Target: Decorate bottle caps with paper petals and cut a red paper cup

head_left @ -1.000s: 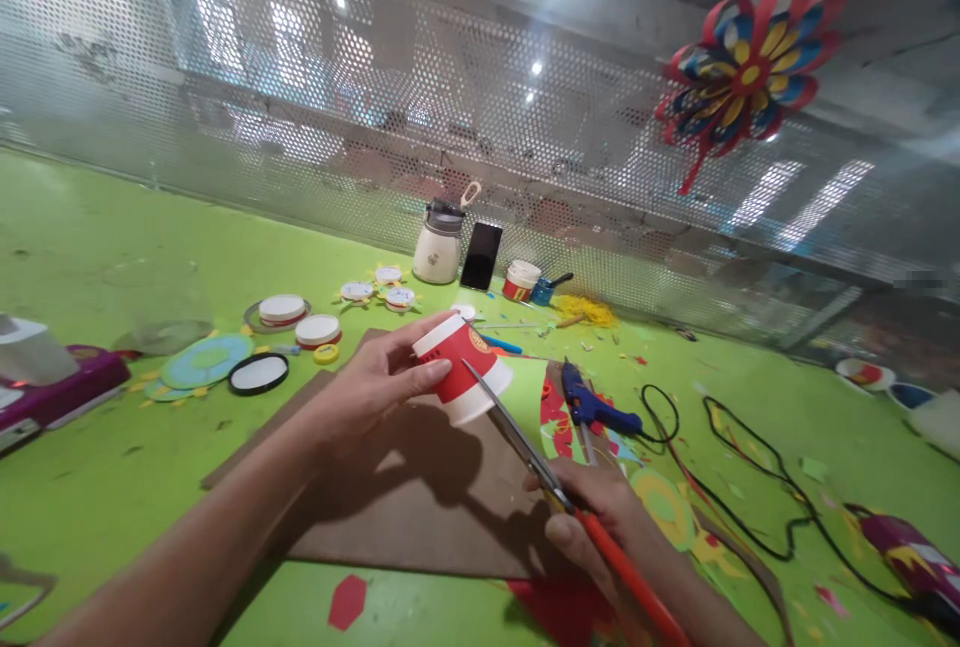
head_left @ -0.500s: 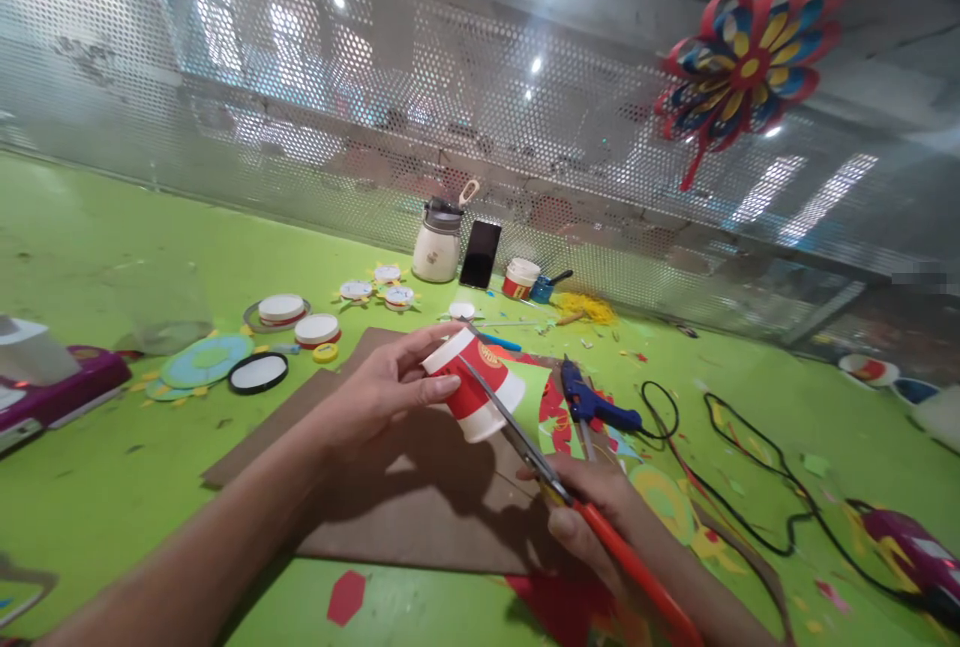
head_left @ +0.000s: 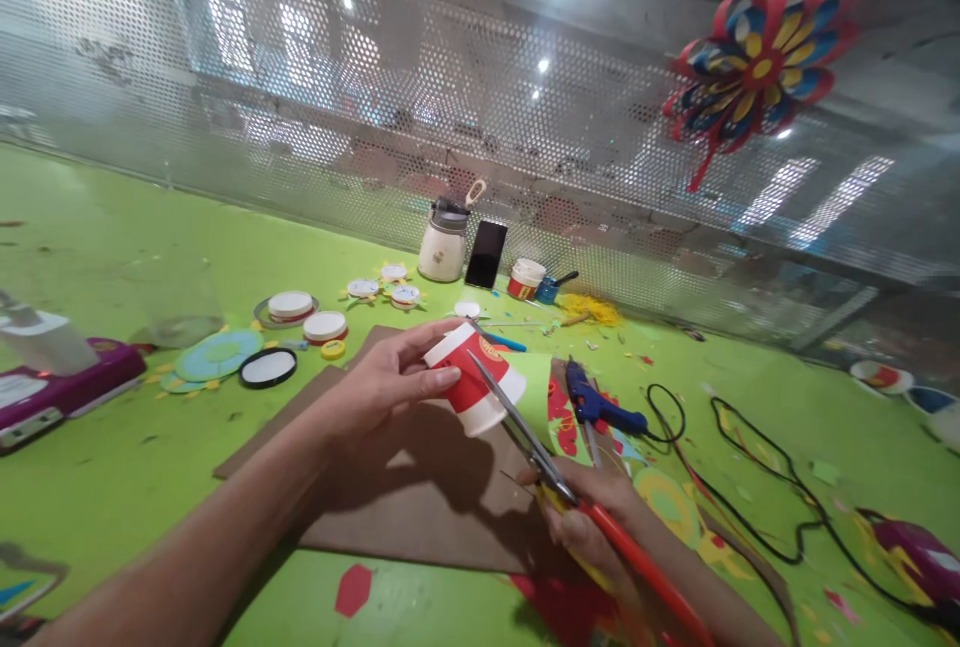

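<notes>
Tilted on its side, a red and white paper cup [head_left: 469, 389] is gripped between the thumb and fingers of my left hand [head_left: 405, 372]. My right hand [head_left: 589, 512] is closed round red-handled scissors [head_left: 529, 442]. The upper blade lies across the near side of the cup; whether the lower blade is inside it I cannot tell. A bit of yellow shows under my right fingers, partly hidden. Below both hands lies a brown board [head_left: 420, 517] on the green table [head_left: 277, 607].
A blue glue gun [head_left: 600, 402] with a black cord lies right of the board. Left are white lids [head_left: 325, 327], a black-rimmed disc [head_left: 268, 367] and a purple power strip [head_left: 67, 392]. Behind stand a white flask [head_left: 442, 247] and a phone [head_left: 486, 254]. Paper scraps are scattered about.
The view has shifted slightly, so the surroundings sit a little further right. The cup and scissors keep nearly the same pose, with the blade tip marginally further right.
</notes>
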`<state>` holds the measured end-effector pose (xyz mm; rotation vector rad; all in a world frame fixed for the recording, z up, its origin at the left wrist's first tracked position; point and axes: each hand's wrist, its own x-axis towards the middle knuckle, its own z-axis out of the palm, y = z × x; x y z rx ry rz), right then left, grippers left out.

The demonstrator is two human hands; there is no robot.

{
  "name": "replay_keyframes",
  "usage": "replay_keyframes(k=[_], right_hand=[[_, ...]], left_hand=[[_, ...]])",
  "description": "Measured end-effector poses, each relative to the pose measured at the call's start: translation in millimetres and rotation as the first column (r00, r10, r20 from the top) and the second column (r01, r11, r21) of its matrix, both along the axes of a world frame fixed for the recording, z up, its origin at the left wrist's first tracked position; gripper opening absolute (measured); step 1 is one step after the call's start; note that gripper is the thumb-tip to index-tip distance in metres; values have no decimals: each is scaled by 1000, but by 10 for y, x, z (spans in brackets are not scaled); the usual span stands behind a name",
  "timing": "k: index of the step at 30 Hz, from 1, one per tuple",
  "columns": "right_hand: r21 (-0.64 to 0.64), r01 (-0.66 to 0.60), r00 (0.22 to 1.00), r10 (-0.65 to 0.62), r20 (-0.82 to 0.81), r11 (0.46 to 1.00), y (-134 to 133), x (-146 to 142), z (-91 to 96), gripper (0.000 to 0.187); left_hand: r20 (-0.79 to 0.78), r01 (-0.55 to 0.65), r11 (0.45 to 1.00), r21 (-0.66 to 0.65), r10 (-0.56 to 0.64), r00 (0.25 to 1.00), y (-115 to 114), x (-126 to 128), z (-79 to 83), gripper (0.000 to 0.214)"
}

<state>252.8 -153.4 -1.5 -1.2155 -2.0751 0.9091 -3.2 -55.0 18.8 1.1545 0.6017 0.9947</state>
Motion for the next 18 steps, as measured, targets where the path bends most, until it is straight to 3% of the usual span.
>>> replay_keyframes(k=[12, 18], right_hand=[[113, 97, 992, -106, 74, 989, -23, -4, -155, 52], [49, 90, 992, -94, 79, 995, -32, 9, -123, 45]], left_hand=[[45, 10, 1000, -8, -10, 999, 19, -10, -41, 62], [45, 26, 999, -21, -25, 999, 24, -6, -34, 61]])
